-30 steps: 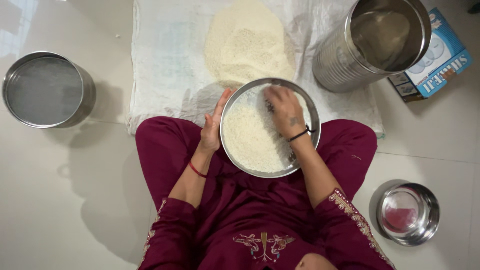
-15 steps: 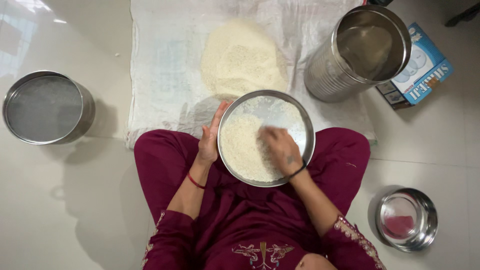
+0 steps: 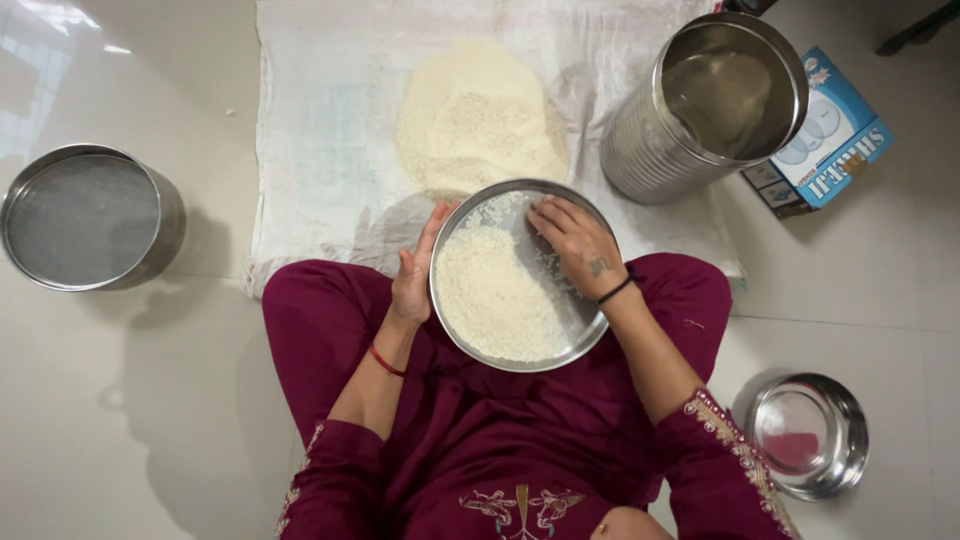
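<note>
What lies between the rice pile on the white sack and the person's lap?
In the head view, the round steel plate of rice lies there, its far rim beside the rice pile, with the left hand at its edge and the right hand inside it.

White rice [image 3: 495, 295] fills a silvery steel plate [image 3: 585, 330]. Beyond the plate, a cream grain heap [image 3: 475, 115] lies on a white woven sack [image 3: 320, 130]. The tunic [image 3: 480, 430] is maroon with gold embroidery; right of the plate, a blue-and-white box [image 3: 835, 140].
</note>
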